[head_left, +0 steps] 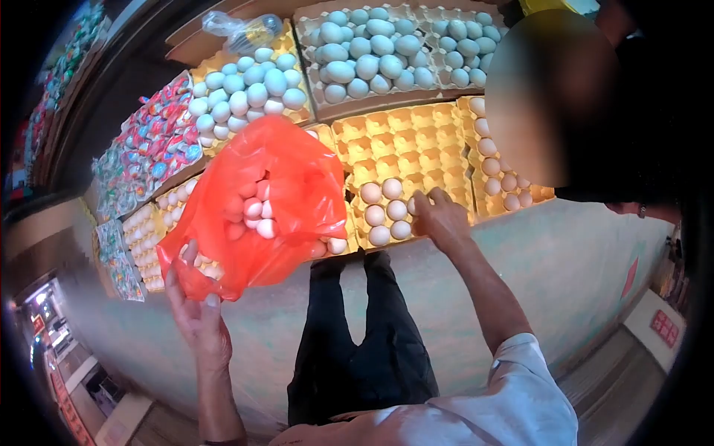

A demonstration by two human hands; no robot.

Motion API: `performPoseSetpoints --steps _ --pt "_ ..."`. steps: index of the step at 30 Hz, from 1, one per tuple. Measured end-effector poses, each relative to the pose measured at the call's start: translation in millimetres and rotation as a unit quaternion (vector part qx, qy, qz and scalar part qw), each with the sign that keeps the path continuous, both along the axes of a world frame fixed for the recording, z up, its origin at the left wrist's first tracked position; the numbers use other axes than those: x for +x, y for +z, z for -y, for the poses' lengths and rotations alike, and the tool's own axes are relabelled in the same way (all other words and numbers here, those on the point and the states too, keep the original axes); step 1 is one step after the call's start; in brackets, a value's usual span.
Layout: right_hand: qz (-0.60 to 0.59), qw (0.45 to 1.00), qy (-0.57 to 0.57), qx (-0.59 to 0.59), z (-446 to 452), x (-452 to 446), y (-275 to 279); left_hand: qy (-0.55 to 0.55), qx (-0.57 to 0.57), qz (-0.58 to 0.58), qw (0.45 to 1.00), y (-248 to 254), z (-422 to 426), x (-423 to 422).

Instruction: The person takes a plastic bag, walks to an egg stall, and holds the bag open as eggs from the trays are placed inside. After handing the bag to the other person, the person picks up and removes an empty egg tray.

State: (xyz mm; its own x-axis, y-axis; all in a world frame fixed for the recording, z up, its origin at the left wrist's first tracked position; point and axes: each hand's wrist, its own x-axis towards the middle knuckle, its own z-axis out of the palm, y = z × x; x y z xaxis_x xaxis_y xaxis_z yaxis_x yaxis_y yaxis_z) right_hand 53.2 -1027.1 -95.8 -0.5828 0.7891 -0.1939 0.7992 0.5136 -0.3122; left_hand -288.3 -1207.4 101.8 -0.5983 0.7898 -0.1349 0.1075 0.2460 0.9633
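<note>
A red plastic bag (297, 156) lies spread over the trays on the left, its mouth open, with several pale pinkish eggs (253, 207) inside. My left hand (201, 321) grips the bag's near left edge between thumb and fingers. To the right is a yellow egg tray (405, 145), mostly bare cups, with a small cluster of light brown eggs (375, 215) in its near left part. My right hand (442, 219) reaches down at the right side of this cluster, fingers closed round an egg (412, 206) that they partly hide.
Behind are trays of bluish-green eggs (364, 48) and a crumpled clear bag (242, 31). Small colourful wrapped packets (160, 126) lie at the left. Another tray of brown eggs (491, 166) is at the right, beside a person in dark clothing (632, 126). A pale counter front (550, 260) drops below.
</note>
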Motion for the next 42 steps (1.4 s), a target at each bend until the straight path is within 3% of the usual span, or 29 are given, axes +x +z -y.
performPoseSetpoints --steps 5,8,13,15,16,17,19,21,23,27,29,32,37,39,42 --pt "-0.014 0.999 0.032 -0.023 -2.4 5.2 17.8 0.017 0.014 0.026 0.999 -0.7 0.9 -5.0" --pt "0.024 0.998 -0.013 -0.064 3.3 -0.3 9.1 0.005 0.035 0.073 0.997 -0.1 0.7 -7.5" --pt "0.027 0.994 -0.014 -0.101 0.8 -2.5 11.8 -0.016 0.009 0.047 0.999 3.5 5.8 -14.3" --pt "-0.017 0.988 -0.077 -0.129 0.5 -3.9 19.8 -0.035 0.009 0.031 0.999 3.0 11.1 -21.6" --pt "-0.18 0.956 -0.156 -0.169 2.8 -8.7 25.5 -0.042 0.003 0.027 0.999 2.1 14.7 -25.7" --pt "-0.178 0.958 -0.152 -0.168 3.1 -15.1 29.5 -0.049 -0.003 0.023 0.999 2.0 18.2 -29.6" --pt "-0.336 0.874 -0.233 -0.263 6.8 -41.7 54.6 -0.072 0.005 0.056 0.996 4.9 21.5 -33.9" --pt "-0.395 0.862 -0.137 -0.286 11.3 -102.2 95.9 -0.101 0.017 0.091 0.991 6.4 21.2 -33.8" --pt "-0.356 0.913 0.043 -0.196 13.9 -174.7 132.4 -0.137 0.058 0.171 0.974 8.4 20.5 -29.3" --pt "-0.106 0.951 0.265 -0.12 34.5 -288.7 97.7 -0.092 0.048 0.198 0.975 17.7 19.9 -31.2" --pt "-0.078 0.954 0.271 -0.105 54.2 -317.9 51.6 -0.097 0.034 0.194 0.976 18.7 22.7 -38.4" --pt "-0.032 0.953 0.287 -0.089 64.6 -329.2 35.1 -0.098 0.027 0.204 0.974 16.1 24.5 -42.4" --pt "-0.054 0.951 0.275 -0.126 66.4 -311.8 45.6 -0.081 0.011 0.2 0.976 15.6 21.7 -49.5" --pt "-0.088 0.956 0.212 -0.183 65.1 -304.4 48.7 -0.096 0.069 0.195 0.974 8.1 20.9 -52.5" --pt "-0.111 0.96 0.214 -0.144 48.6 -277.3 65.8 -0.095 0.058 0.161 0.981 9.8 23.2 -54.4"
